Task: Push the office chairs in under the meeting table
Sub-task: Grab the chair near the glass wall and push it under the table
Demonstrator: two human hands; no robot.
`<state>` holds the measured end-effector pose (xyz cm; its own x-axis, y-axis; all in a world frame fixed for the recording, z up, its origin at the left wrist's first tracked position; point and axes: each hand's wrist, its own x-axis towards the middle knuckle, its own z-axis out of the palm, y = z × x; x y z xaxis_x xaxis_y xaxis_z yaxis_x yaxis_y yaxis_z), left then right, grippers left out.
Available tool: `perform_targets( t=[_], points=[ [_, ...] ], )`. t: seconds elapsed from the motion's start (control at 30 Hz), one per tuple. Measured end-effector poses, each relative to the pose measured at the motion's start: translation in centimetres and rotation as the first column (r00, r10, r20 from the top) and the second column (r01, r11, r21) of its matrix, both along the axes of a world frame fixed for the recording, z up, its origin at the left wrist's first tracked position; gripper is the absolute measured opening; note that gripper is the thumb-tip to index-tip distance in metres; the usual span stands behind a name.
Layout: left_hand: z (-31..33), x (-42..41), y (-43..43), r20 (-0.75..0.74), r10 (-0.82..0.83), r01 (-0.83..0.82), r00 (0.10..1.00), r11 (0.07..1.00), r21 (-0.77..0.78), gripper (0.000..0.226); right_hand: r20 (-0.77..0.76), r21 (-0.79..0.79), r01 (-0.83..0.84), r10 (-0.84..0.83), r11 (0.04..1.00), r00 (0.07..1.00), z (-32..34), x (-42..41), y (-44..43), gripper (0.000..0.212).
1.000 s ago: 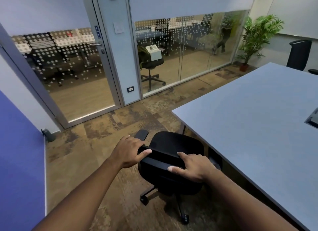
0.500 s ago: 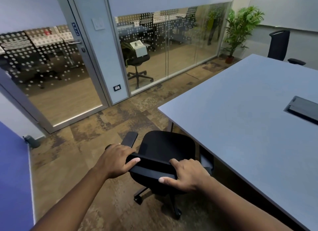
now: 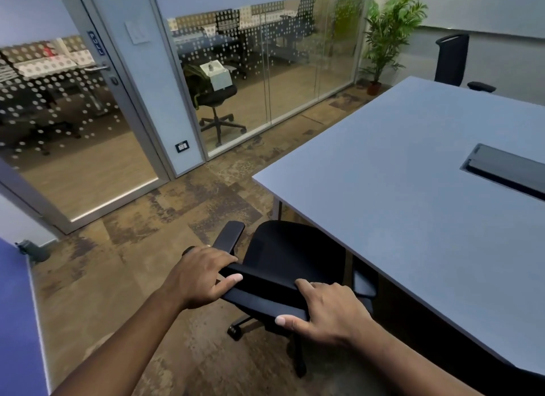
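A black office chair [image 3: 290, 258] stands at the near corner of the grey meeting table [image 3: 413, 207], its seat partly beneath the tabletop edge. My left hand [image 3: 203, 276] grips the left end of the chair's backrest top. My right hand [image 3: 327, 308] grips the right end of that same backrest. The chair's left armrest [image 3: 229, 237] sticks out beyond my left hand, and its wheeled base [image 3: 236, 332] shows below. A second black chair [image 3: 451, 60] stands at the table's far side.
A black cable hatch [image 3: 507, 168] is set in the tabletop. A glass wall and door [image 3: 88, 130] run along the left and back, with another chair behind the glass. A potted plant [image 3: 383, 38] fills the far corner. Brown carpet lies between chair and glass.
The chair has rolled further in, its seat now partly below the table edge. Both hands stay on the backrest, and my view has swung right, showing more tabletop.
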<state>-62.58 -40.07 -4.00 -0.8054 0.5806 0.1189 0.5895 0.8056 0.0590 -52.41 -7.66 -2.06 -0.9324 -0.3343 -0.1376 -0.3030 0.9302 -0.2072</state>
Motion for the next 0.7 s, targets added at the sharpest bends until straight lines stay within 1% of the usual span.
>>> perform_targets(
  t=[0.13, 0.23, 0.37, 0.6, 0.7],
  points=[
    [0.2, -0.8, 1.8, -0.027, -0.070, 0.071, 0.997, 0.997, 0.037, 0.057, -0.042, 0.011, 0.085, -0.084, 0.996, 0.996, 0.0, 1.5, 0.9, 0.115],
    [0.2, -1.8, 3.1, -0.008, -0.108, 0.109, 0.994, 0.994, 0.033, 0.060, -0.081, 0.060, 0.211, -0.206, 0.976, 0.975, 0.0, 3.3, 1.0, 0.120],
    [0.1, -3.2, 5.2, 0.003, -0.168, 0.167, 0.986, 0.985, 0.045, 0.063, -0.103, 0.073, 0.311, -0.303, 0.948, 0.947, 0.4, 4.6, 1.7, 0.113],
    [0.6, -5.2, 9.1, -0.017, -0.268, 0.269, 0.963, 0.960, 0.079, 0.056, -0.137, 0.049, 0.391, -0.381, 0.919, 0.914, 0.8, 4.6, 3.9, 0.103],
    [0.4, -6.3, 10.7, -0.016, -0.282, 0.282, 0.959, 0.957, 0.061, 0.059, -0.155, 0.052, 0.420, -0.408, 0.906, 0.900, 0.6, 4.4, 4.9, 0.100]
  ],
)
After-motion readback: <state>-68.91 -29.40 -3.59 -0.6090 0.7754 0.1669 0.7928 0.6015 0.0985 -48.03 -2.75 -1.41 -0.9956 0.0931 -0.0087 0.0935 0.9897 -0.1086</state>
